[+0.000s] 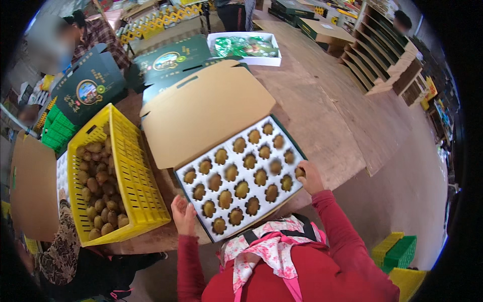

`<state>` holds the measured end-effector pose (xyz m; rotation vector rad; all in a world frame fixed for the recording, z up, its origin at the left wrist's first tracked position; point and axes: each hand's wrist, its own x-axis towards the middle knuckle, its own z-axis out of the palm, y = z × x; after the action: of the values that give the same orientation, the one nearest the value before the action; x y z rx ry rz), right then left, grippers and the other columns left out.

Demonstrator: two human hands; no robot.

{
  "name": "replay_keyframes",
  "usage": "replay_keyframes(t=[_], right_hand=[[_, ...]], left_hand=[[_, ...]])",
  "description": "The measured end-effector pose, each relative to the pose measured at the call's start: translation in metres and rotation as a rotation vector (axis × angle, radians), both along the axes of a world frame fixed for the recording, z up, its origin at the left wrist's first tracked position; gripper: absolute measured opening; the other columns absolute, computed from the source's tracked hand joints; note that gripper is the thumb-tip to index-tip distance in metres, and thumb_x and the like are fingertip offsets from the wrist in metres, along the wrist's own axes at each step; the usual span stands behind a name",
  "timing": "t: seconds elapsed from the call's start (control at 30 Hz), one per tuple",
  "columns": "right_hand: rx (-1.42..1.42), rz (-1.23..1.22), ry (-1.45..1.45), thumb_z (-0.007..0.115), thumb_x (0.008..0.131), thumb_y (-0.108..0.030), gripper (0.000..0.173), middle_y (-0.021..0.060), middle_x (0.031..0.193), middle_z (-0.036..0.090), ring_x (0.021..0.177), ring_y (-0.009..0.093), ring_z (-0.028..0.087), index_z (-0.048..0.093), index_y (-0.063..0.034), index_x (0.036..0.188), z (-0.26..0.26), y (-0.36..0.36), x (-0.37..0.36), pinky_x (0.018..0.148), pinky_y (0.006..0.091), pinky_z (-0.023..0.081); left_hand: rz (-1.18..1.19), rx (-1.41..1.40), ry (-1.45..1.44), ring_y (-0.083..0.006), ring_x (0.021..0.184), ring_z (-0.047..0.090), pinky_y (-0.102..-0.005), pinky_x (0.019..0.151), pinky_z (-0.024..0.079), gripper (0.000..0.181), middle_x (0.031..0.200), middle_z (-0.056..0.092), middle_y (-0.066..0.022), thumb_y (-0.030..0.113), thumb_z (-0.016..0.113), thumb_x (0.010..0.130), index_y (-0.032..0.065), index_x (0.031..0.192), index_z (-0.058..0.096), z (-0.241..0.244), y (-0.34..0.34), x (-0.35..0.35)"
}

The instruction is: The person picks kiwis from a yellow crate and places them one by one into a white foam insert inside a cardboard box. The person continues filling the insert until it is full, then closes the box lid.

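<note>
Before me lies a cardboard box with its lid (207, 109) folded back. It holds a white foam tray (247, 168) with kiwifruit (241, 188) in its cut-out slots. At the tray's right corner, the fingers of my right hand (312, 179) are around a kiwifruit (300, 172). My left hand (183, 215) is beside the box's left side, its fingers loosely bent and apart with nothing in them. Whether its fingertips touch the box edge, I cannot tell. To the left, a yellow plastic crate (139, 188) stands tilted, with many loose kiwifruit (100, 185) inside.
Printed dark green boxes (88, 88) stand behind the crate. At the far side is a white carton (260, 60) of green packaging. Stacked cartons (373, 56) are at the far right of the wooden table (320, 109). A co-worker's patterned sleeve (62, 241) reaches in beyond the crate.
</note>
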<state>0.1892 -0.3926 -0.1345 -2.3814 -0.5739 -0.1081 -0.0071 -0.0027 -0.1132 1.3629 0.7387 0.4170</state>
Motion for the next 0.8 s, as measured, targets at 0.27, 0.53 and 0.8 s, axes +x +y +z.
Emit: replay_keyframes(t=[0.27, 0.53, 0.8], right_hand=[[-0.175, -0.108, -0.204, 0.062, 0.071, -0.002, 0.022, 0.012, 0.109, 0.054, 0.101, 0.032, 0.051, 0.065, -0.0058, 0.092, -0.028, 0.009, -0.01, 0.086, 0.0402, 0.044], [-0.03, -0.302, -0.147, 0.063, 0.073, -0.003, 0.041, 0.0135, 0.11, 0.05, 0.104, 0.033, 0.047, 0.057, -0.0064, 0.113, -0.029, 0.002, -0.011, 0.091, 0.0426, 0.039], [-0.218, -0.562, 0.069, 0.057, 0.083, -0.02, 0.032, 0.0118, 0.111, 0.056, 0.11, 0.033, 0.046, 0.055, -0.0103, 0.114, -0.028, 0.013, 0.003, 0.093, 0.0468, 0.035]], left_hand=[[0.231, 0.34, 0.2, -0.0331, 0.128, 0.034, -0.0406, 0.103, 0.031, 0.078, 0.143, 0.028, -0.0184, 0.013, 0.066, 0.079, 0.0033, 0.142, 0.022, -0.035, 0.118, 0.116], [0.196, -0.28, 0.087, -0.0157, 0.066, 0.055, -0.0253, 0.05, 0.041, 0.061, 0.101, 0.059, -0.0123, -0.009, 0.055, 0.077, 0.003, 0.134, 0.036, -0.049, 0.194, 0.136], [0.129, -0.144, -0.382, -0.0101, 0.064, 0.048, -0.021, 0.049, 0.032, 0.04, 0.085, 0.055, -0.0008, -0.015, 0.046, 0.07, 0.0056, 0.103, 0.058, -0.055, 0.166, 0.087]])
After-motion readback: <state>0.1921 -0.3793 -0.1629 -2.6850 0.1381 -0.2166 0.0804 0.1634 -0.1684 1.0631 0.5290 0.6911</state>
